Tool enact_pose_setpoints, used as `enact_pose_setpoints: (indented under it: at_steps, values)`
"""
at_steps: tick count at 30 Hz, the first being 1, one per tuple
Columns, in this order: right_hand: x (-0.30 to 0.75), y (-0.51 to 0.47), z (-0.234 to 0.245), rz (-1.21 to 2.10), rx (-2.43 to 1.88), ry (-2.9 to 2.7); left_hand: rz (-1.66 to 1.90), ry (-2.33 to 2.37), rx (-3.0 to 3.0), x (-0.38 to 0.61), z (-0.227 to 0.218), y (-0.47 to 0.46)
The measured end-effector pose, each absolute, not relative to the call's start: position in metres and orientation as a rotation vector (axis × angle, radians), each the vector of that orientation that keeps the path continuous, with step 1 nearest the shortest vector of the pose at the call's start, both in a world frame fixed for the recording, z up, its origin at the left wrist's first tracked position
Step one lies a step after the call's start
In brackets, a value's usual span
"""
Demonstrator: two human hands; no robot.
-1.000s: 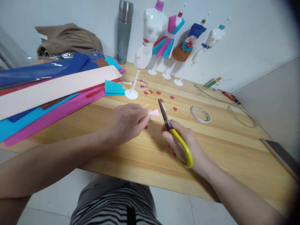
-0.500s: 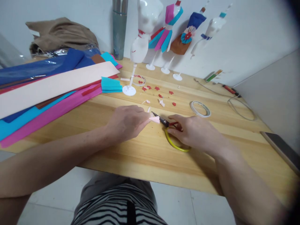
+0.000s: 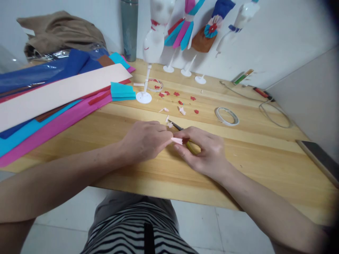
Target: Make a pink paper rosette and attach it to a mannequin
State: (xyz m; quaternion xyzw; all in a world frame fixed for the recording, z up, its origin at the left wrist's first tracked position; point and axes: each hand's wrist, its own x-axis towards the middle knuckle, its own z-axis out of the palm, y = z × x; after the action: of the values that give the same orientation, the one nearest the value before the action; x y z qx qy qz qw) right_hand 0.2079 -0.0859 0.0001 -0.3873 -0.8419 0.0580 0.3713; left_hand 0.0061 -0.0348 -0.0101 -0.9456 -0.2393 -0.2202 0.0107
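My left hand [image 3: 145,139] rests on the wooden table [image 3: 265,169] and pinches one end of a small folded pink paper piece [image 3: 177,140]. My right hand [image 3: 203,150] pinches the other end of the same piece with thumb and forefinger. The yellow-handled scissors [image 3: 178,127] lie flat on the table under my right hand, with only the dark blade tip showing beyond the fingers. Small pink paper scraps [image 3: 169,123] lie just past my hands.
Long coloured paper sheets [image 3: 53,98] are stacked at the left, under brown cloth [image 3: 60,31]. Small white dress forms [image 3: 156,38] with paper dresses stand at the back beside a steel flask [image 3: 129,28]. Red paper flowers [image 3: 176,94], a tape roll [image 3: 226,116] and a cable [image 3: 275,116] lie beyond.
My right hand laid the scissors down on the table and moved onto the pink paper piece held by my left hand. The view tilted slightly downward.
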Motion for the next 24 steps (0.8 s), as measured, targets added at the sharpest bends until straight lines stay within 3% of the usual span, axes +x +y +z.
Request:
enact_pose_setpoints:
  at_steps: [5,13,19,24]
  values:
    - [0.206,-0.087,-0.001,0.064,-1.038,-2.125,-0.734,-0.87,-3.061,0.008,-0.005,-0.038]
    - [0.206,-0.082,-0.002,-0.123,-1.169,-1.931,-1.119,-1.692,-3.096,0.011,0.008,-0.037]
    - [0.203,-0.08,-0.008,-0.269,-1.151,-1.944,-0.939,-1.355,-3.635,0.014,0.009,-0.046]
    - [0.2,-0.081,-0.011,-0.342,-1.069,-2.05,-0.853,-1.495,-3.662,0.016,0.013,-0.048]
